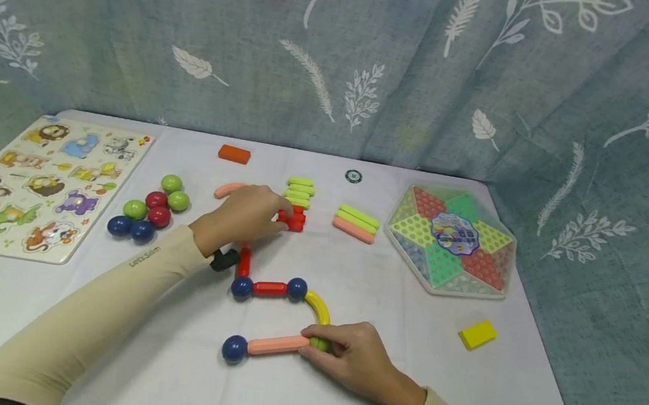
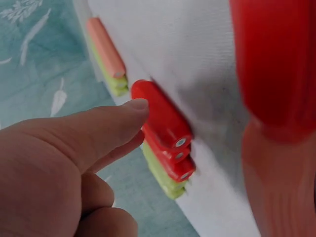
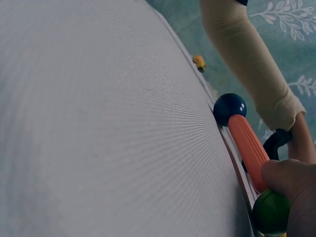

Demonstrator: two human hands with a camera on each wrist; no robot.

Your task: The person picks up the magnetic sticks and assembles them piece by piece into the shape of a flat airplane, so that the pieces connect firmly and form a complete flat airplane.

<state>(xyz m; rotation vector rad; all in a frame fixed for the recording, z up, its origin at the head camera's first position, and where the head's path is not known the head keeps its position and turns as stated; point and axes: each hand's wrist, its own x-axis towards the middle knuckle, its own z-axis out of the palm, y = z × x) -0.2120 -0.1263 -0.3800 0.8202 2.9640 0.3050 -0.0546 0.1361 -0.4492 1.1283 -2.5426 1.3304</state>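
My left hand (image 1: 247,217) pinches the end of a red magnetic rod (image 2: 165,116) on a small red stack, beside light green rods (image 1: 300,190). With thumb and finger my right hand (image 1: 351,359) pinches a salmon magnetic rod (image 1: 278,345) where it meets a green ball (image 1: 320,344). A blue ball (image 1: 234,348) caps the rod's other end. From the green ball a curved yellow rod (image 1: 320,306) leads up to another blue ball (image 1: 297,288). A red rod (image 1: 270,288) continues to a third blue ball (image 1: 242,288), with an upright-running red rod (image 1: 244,261) above it, partly hidden.
Loose balls (image 1: 158,216) lie left of the left hand, near an animal puzzle board (image 1: 55,188). On the right are a hexagonal box (image 1: 452,240), a yellow block (image 1: 477,334) and salmon and green rods (image 1: 356,223). Farther back: an orange block (image 1: 234,154) and a round token (image 1: 354,176).
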